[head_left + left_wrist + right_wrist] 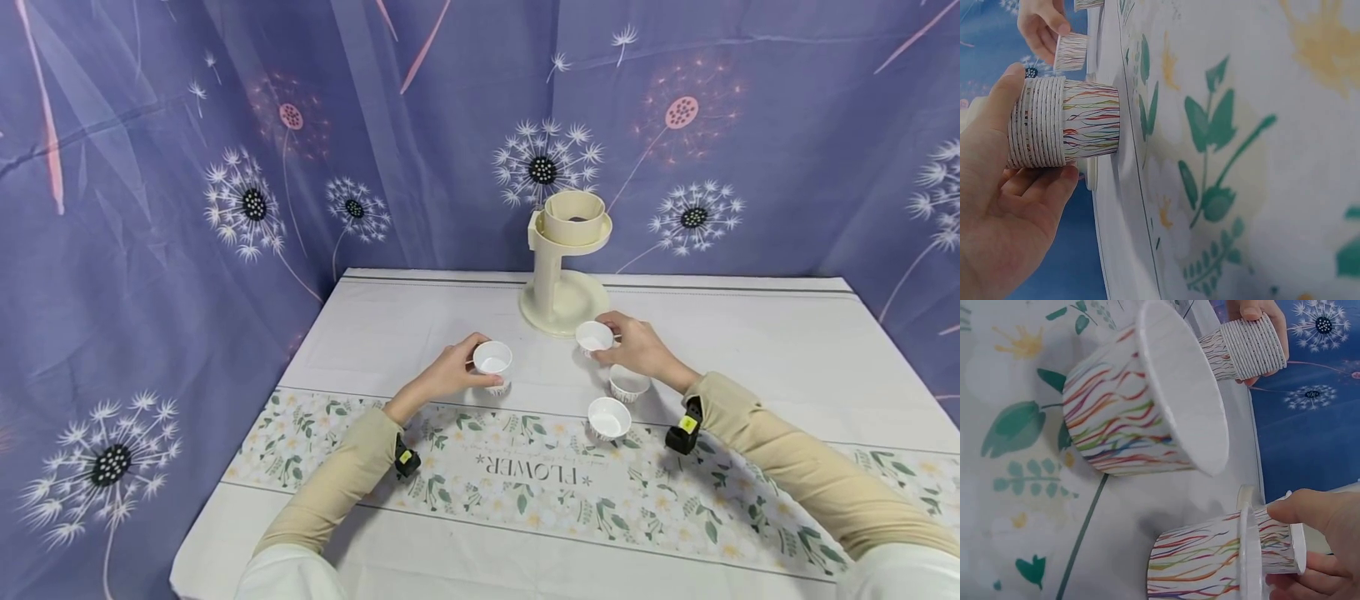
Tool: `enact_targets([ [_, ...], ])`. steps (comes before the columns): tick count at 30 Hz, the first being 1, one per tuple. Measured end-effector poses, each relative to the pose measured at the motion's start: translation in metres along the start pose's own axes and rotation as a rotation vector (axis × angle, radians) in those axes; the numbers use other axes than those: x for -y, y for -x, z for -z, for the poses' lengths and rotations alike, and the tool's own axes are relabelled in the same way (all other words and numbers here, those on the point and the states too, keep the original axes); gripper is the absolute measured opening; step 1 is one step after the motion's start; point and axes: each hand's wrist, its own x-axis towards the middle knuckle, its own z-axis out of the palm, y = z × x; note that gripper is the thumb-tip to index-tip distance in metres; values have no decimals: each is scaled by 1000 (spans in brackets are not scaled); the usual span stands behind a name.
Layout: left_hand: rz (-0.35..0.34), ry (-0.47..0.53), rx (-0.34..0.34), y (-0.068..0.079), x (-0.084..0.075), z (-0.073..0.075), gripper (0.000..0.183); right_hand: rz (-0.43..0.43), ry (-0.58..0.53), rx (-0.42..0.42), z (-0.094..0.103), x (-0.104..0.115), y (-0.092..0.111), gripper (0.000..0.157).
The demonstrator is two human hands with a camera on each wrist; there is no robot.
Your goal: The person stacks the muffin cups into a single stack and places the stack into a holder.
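Beige sleeves (330, 479), left grip (450, 372) round cup stack (1038, 122), right grip (641, 347) pinching cup (592, 336)

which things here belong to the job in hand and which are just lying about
Job in hand:
cup stack in the left hand
cup in the right hand
two standing cups, probably

Just there:
tablecloth
curtain
cream stand, perhaps; role unclear
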Motion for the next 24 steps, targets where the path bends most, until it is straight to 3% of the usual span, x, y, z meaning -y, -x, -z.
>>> enact_targets([
  [24, -15, 8, 0, 0, 0, 0, 59, 98, -60, 3, -6, 23, -4, 52],
])
